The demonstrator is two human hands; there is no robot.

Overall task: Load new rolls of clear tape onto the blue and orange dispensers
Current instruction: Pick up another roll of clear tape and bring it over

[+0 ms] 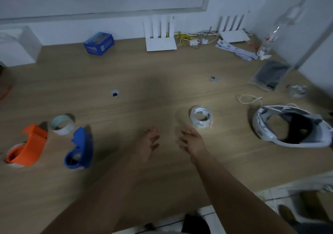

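Note:
An orange dispenser [29, 146] lies at the left of the wooden table [162, 68], a roll of tape in its round end. To its right lies a blue dispenser [81, 150], also with a roll seated in it. A loose roll of clear tape [62, 124] stands between their upper ends. A second clear roll [201, 116] lies right of centre. My left hand [150, 142] and my right hand [192, 141] hover over the table's middle, palms facing each other, fingers spread and empty. The right hand is just below and left of the second roll, not touching it.
A white and black headset [292, 125] lies at the right with a thin cord [249, 99] above it. At the back stand a blue box [99, 43], two white routers [160, 35] with cables, papers [234, 50], a plastic bottle [268, 41] and a dark bagged item [271, 75].

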